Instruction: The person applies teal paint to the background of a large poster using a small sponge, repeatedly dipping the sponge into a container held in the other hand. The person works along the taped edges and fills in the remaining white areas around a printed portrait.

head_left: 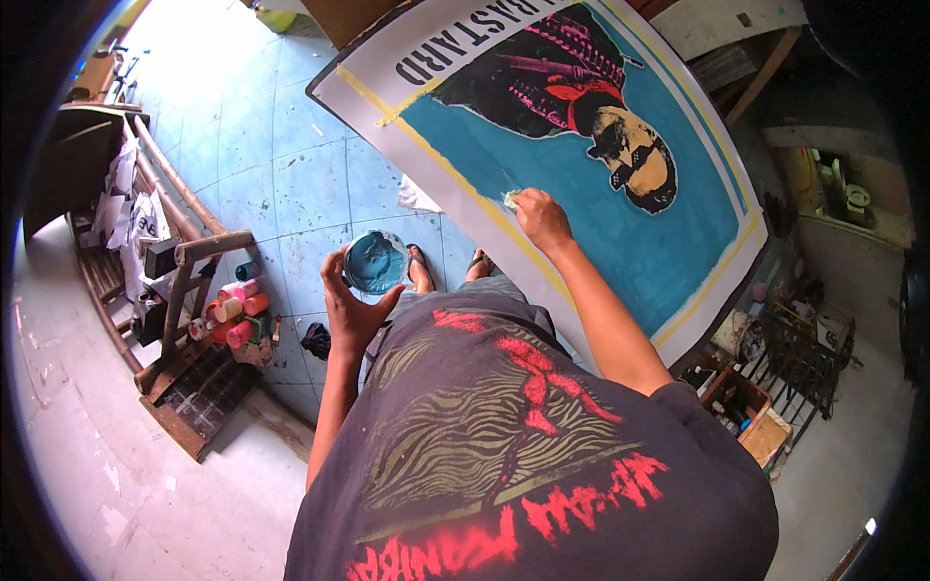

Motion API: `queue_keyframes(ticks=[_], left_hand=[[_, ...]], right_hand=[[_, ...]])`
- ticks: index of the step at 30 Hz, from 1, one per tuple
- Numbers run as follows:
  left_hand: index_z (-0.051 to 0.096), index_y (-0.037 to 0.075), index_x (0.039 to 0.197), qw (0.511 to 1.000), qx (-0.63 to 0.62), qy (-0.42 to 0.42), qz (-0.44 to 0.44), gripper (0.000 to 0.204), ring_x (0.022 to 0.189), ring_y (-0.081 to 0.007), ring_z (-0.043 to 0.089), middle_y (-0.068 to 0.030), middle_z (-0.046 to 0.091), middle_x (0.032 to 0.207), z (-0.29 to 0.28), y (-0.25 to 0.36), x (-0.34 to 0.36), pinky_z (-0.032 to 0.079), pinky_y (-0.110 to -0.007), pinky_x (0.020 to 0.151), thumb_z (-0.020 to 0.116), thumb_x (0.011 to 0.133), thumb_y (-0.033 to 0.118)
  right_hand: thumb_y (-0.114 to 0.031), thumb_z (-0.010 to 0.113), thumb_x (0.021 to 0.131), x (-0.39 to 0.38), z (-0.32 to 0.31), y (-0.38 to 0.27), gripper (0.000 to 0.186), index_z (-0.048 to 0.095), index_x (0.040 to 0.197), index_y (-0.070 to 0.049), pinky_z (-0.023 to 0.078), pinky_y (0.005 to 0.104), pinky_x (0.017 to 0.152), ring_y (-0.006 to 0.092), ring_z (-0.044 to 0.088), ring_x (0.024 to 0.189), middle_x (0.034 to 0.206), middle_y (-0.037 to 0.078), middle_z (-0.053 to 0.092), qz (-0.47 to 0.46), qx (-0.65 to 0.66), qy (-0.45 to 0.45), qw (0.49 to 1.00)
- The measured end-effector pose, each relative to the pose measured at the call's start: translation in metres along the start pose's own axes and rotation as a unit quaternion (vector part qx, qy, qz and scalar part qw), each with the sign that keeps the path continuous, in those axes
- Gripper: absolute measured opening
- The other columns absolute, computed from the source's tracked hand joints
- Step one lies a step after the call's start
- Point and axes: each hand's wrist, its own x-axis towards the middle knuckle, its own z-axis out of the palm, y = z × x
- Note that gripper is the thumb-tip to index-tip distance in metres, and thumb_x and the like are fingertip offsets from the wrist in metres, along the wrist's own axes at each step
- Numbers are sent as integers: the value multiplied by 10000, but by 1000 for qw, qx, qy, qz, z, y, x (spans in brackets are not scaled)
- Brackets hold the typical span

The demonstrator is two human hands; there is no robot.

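Observation:
My left hand (351,312) is wrapped round a round tub of teal paint (376,261), held upright over the floor in front of me. In my right hand (544,223) the fingertips pinch a small pale scrap, sponge or cloth (510,199), against the left part of a large poster (572,257). The poster stands tilted before me, its teal background shiny and streaked near my fingers. A printed figure with dark glasses (632,160) appears upside down on it. Yellow masking tape (455,184) runs along the teal area's edges, beside a white border.
At the left, a wooden bench (194,247) carries papers, with several pink, orange and red paint jars (237,308) beside it. A white rag (418,196) lies behind the poster's left edge. A wooden box (741,412) and a black metal rack (802,373) stand at right.

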Motion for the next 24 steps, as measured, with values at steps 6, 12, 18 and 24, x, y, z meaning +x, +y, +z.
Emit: queue_keyframes(ticks=[6, 12, 18, 24], left_hand=[[304, 26, 1399, 1000, 16, 11, -8, 1034, 1258, -347, 525, -204, 468, 1329, -4, -3, -7, 433, -451, 1084, 952, 606, 172], [288, 45, 1412, 999, 39, 13, 5, 1039, 1255, -354, 543, -224, 488, 1319, -7, -5, -9, 451, -452, 1061, 952, 627, 195], [283, 65, 1419, 999, 26, 21, -8, 1039, 1266, -361, 541, -227, 494, 1328, -10, -7, -14, 452, -457, 1056, 950, 635, 202], [300, 31, 1399, 999, 30, 18, -26, 1019, 1270, -366, 521, -204, 473, 1326, -12, -7, -15, 428, -455, 1085, 947, 629, 195]], right_hand=[[-60, 616, 863, 7, -2, 1, 203, 700, 1045, -30, 542, 454, 851, 356, 655, 959, 1010, 148, 681, 8, -3, 3, 1000], [-89, 630, 892, 51, -5, 4, 177, 706, 1043, -34, 542, 453, 833, 360, 658, 961, 1025, 147, 686, 15, -11, -28, 999], [-101, 642, 894, 62, -8, 10, 157, 722, 1016, -42, 544, 449, 821, 364, 665, 963, 1042, 152, 694, -5, -6, -10, 1000], [-84, 619, 886, 43, -11, 14, 171, 717, 1022, -52, 549, 469, 830, 373, 662, 953, 1022, 155, 687, -23, -1, -15, 1000]])
